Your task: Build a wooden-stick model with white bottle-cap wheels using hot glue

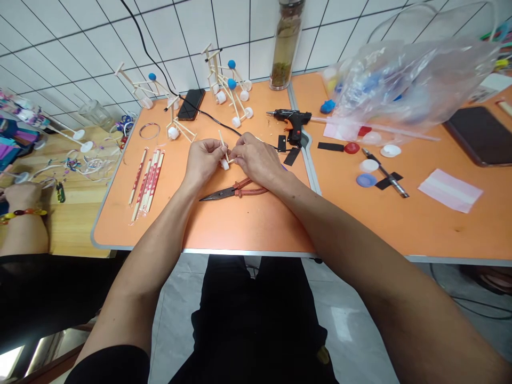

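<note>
My left hand (204,160) pinches a small frame of pale wooden sticks (221,140) over the orange table. My right hand (255,156) closes its fingertips on a short stick of the same frame. A white bottle cap (224,165) sits at the frame's lower end, between both hands. Pliers (224,193) with red-brown handles lie just below, partly under my right wrist. To the left rest several wrapped chopsticks (149,181). Behind my hands stand stick models with white cap wheels and blue balls (231,84).
A black glue gun (295,124) lies right of centre, its cord crossing behind my hands. Further right are bottle caps (366,180), a craft knife (386,173) and a plastic bag (400,80). A glass bottle (285,53) stands by the wall. Another person's arm (26,218) is at left.
</note>
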Motion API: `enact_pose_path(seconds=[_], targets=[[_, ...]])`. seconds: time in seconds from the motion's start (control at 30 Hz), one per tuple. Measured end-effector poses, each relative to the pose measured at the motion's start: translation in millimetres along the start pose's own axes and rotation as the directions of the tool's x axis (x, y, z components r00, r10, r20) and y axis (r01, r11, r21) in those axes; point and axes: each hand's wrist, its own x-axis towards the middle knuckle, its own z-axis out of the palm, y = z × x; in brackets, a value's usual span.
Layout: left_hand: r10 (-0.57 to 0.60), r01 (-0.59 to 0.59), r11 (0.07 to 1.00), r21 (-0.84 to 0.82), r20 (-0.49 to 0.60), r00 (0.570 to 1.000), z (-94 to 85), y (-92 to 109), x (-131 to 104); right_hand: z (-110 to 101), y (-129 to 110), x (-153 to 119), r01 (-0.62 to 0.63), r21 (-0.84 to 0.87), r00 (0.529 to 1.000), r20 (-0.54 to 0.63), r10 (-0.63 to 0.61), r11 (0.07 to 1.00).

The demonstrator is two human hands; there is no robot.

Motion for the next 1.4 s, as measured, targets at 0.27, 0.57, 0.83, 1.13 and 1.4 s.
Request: enact_pose_path(seconds=[0.27,0.57,0.83,1.13,1.4], targets=[[-0.005,0.005,1.000,0.009,-0.010,1.000,0.9,0.9,-0.7,0.3,0.1,0.4,-0.005,0.003,1.000,0.010,0.005,1.000],[-0.023,0.024,1.000,0.018,-0.046,0.999,3.2,3.1,-1.8,2.9,2.0,0.1,0.011,-0.008,1.000,-0.005,-0.011,1.000],[-0.026,0.026,1.000,0.011,-0.044,0.999,4.1,3.7,-2.0,0.1,0.0,-0.4,0.009,-0.020,1.000,0.012,-0.008,1.000],[-0.006,0.008,0.999,0.038,-0.045,0.999,5.2,9.5,-5.3,-1.7,-1.8,-0.3,0.004,-0.026,1.000,0.027,-0.003,1.000],[0.003,-0.002,0.999,0.043,-0.028,1.000,5.2,5.3,-1.8,-3.6,-3.2,-0.7,-0.001,-0.037,0.999,0.039,0.002,0.999]])
